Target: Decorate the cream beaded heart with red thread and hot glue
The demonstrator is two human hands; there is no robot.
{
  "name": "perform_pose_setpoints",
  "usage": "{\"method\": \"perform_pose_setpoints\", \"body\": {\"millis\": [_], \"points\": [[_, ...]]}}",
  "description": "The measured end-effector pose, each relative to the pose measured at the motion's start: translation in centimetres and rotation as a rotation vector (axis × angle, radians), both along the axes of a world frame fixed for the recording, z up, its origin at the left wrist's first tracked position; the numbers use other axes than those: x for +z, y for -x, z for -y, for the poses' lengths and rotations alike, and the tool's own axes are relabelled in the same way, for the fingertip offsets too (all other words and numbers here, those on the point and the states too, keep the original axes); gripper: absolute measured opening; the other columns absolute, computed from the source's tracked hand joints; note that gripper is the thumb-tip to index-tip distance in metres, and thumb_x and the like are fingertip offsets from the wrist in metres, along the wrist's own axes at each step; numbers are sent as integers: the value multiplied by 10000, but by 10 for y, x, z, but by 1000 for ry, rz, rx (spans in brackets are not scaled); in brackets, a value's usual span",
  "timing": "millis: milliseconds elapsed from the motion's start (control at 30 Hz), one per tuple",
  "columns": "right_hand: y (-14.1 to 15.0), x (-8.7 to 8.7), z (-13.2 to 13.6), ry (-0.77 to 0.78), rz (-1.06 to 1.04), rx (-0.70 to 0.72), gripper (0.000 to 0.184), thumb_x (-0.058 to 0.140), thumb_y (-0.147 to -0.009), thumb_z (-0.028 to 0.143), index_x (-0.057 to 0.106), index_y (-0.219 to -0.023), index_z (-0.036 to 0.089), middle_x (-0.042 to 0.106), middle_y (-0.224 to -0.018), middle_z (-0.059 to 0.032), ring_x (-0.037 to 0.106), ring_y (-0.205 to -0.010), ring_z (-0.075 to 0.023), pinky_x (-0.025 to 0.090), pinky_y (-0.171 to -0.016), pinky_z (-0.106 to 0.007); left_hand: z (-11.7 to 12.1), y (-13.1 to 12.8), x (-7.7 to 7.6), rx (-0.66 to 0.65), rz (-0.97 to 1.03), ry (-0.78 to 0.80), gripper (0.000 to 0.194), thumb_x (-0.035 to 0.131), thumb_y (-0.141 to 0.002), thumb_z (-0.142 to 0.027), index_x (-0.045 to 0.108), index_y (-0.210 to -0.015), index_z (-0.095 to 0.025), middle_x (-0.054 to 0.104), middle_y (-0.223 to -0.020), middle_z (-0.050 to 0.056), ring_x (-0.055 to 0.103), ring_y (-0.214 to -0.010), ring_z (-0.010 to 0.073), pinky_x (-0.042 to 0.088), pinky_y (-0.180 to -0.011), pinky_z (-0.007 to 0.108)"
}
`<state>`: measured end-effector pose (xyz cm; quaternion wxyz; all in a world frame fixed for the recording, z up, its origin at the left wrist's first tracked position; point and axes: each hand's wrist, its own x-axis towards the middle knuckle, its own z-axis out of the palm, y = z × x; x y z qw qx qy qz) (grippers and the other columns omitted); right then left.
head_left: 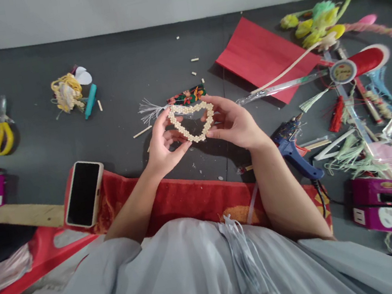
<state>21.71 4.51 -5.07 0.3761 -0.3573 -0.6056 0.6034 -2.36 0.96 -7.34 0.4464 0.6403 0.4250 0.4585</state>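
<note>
Ok, L hand (166, 147) & R hand (233, 123) pinch heart frame (200, 138) by edges, phone (84, 194) well apart.

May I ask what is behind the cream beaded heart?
Dark grey tabletop shows through the heart, a dark floral strip beyond its top; what its outline covers is hidden.

heart's (200, 138) between left hand (163, 148) and right hand (235, 123), phone's (84, 194) off left, scissors (1, 138) further left, glue gun (294, 150) right, paper (259, 53) behind that

The head camera looks forward and down onto the nearby table (123, 74).
</note>
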Motion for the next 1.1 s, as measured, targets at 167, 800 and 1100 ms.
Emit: {"method": "perform_pose_setpoints", "body": {"millis": [167,800,1100], "points": [[0,1,0,1,-3,-6,849,867,-738,550,494,-1470,333,656,-1189,-73,671,-1091,-260,653,-875,-415,0,-1,1,5,8,-29,961,852,-781,-505,297,-1554,-367,596,-1400,126,730,-879,169,640,-836,360],[1,-2,1,-8,-31,-21,833,882,-738,519,514,-1457,316,654,-1164,-68,681,-1053,-234,661,-836,-358,1,-5,5,42,42,-17,933,862,-767,-506,336,-1520,-344,608,-1365,126,710,-838,131,636,-788,286],[1,-2,1,-15,-36,-37,817,887,-732,515,536,-1444,326,661,-1144,-64,688,-1021,-231,666,-821,-366,3,-5,7,55,52,38,949,873,-749,-492,345,-1524,-344,605,-1380,126,712,-853,159,620,-808,320]]}}
